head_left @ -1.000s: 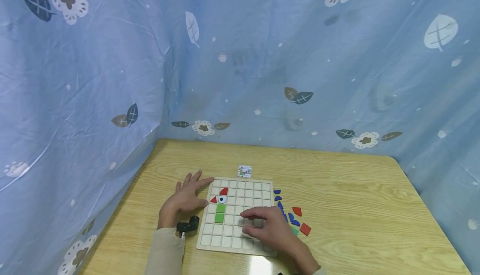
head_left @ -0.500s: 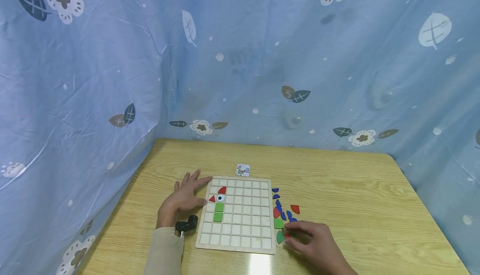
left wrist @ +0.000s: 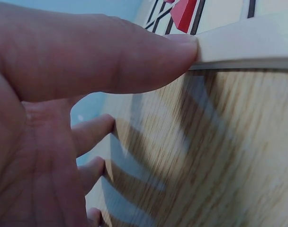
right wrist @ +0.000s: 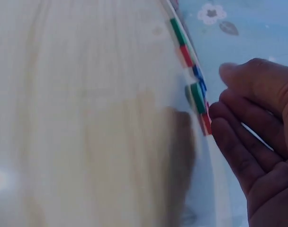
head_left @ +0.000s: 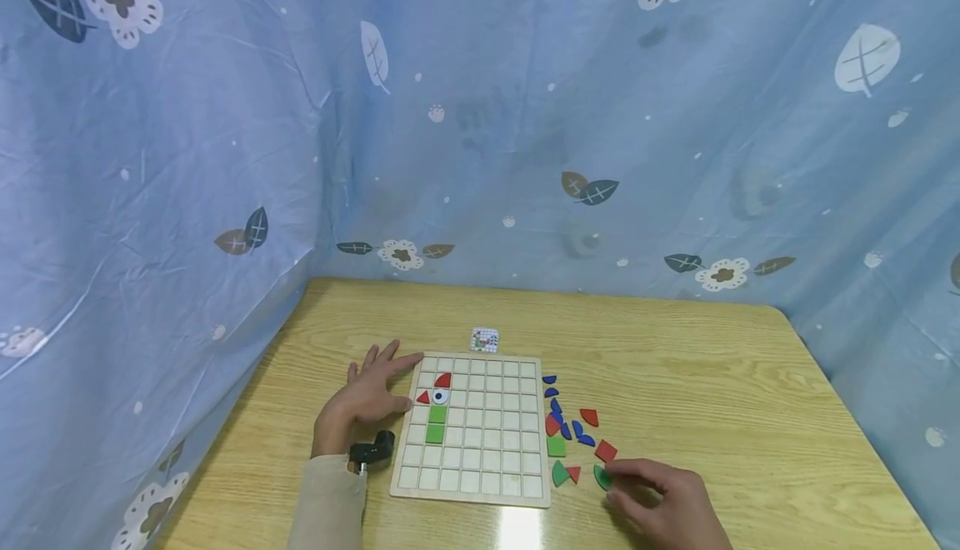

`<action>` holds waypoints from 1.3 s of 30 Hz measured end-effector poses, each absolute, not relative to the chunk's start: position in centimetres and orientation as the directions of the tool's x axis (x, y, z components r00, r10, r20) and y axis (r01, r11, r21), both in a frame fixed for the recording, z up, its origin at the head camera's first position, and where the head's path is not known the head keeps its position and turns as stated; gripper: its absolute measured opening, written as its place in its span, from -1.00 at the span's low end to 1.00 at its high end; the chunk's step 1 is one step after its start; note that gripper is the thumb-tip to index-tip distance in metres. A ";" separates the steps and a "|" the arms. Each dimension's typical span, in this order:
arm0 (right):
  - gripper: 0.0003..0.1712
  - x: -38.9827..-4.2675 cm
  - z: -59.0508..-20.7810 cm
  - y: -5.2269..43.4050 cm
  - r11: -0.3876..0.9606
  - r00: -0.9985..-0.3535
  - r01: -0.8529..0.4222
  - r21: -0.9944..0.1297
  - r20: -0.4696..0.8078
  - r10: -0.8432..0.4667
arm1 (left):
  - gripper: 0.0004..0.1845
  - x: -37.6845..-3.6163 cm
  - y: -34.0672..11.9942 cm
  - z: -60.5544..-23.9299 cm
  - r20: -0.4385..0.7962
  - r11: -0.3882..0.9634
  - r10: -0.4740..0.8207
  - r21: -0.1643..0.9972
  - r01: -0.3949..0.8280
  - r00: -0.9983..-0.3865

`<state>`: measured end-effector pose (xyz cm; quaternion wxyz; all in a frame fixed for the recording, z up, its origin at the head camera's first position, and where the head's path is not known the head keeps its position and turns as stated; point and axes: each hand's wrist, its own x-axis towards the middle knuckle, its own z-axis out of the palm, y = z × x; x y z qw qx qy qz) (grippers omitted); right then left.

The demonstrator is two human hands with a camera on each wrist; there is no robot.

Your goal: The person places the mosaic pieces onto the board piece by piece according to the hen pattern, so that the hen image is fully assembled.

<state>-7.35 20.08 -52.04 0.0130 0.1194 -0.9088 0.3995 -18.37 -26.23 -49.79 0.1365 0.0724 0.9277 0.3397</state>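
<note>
right hand (head_left: pixel 660 496) hovers at the near right of the desk (head_left: pixel 712 383), fingers loosely curled, tips touching a green piece (head_left: pixel 602 477) just left of it, nothing gripped. left hand (head_left: pixel 367 400) lies flat, thumb against the grid board (head_left: pixel 472 429)'s left edge.

Green piece (head_left: pixel 602 477), pale gridded board (head_left: pixel 480 483), blue floral curtain (head_left: pixel 225 117).

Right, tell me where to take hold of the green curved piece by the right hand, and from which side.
The green curved piece lies flat on the table, just off the right hand, whose fingers almost touch it. Probably best: come from above and pinch its two opposite edges, curved side and straight side. It is thin, so no face can be gripped. The red triangle crowds its left; approach from the right.
</note>
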 end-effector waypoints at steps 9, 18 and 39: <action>-0.60 -7.4 -51.9 19.2 0.698 -0.997 -0.052 -0.714 -0.007 -0.082 | -0.15 -18.3 -26.4 -50.1 -0.205 0.756 0.223 0.654 0.036 -0.953; -0.54 -7.4 -52.7 18.5 0.723 -0.977 -0.203 -0.661 0.190 -0.101 | -0.15 -18.3 -26.4 -50.2 -0.206 0.747 0.223 0.664 0.031 -0.953; -0.52 -9.4 -51.4 14.5 0.523 -0.831 -0.555 -0.647 0.456 -0.318 | -0.14 -18.5 -26.3 -50.2 -0.200 0.771 0.211 0.636 0.037 -0.957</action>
